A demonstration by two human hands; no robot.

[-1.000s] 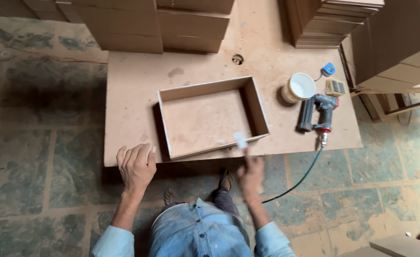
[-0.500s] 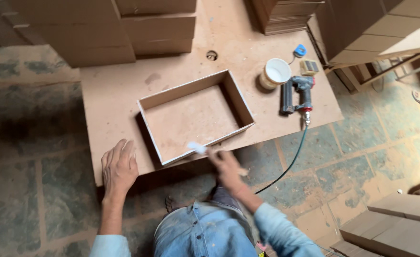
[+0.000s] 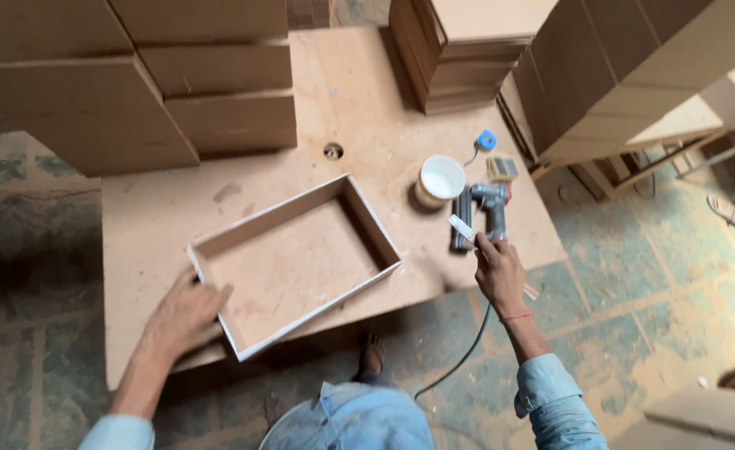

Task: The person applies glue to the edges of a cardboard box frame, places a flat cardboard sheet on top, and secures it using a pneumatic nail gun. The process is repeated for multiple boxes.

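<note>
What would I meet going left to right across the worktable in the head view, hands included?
Left hand on the open wooden box → round hole in the tabletop → white cup → nail gun → right hand holding a small white strip.

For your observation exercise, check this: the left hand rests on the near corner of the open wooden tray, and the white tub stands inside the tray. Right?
Not quite. The head view shows the left hand on the tray corner, but the white tub stands outside the tray, on the board beside the nail gun.
</note>
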